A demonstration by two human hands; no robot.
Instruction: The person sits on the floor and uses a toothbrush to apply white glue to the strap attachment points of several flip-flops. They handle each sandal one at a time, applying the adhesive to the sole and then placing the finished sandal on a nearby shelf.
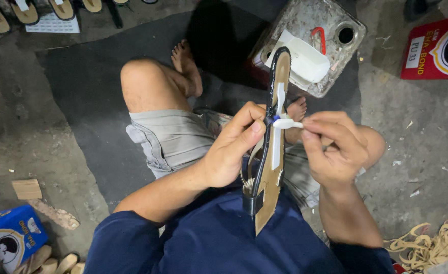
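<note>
Fingers gripping sandal sole, right fingers pinching white strap, tin beyond

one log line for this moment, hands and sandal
left hand: grips sandal sole on edge | right hand: pinches white strap at sole | behind: white tub on metal can

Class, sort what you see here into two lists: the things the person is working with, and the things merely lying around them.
In use:
- left hand gripping the sandal sole
- right hand pinching the white strap

Lying about:
- white tub on a grimy metal can
- red tin
- blue box
- finished sandals
- tan offcut strips
</note>
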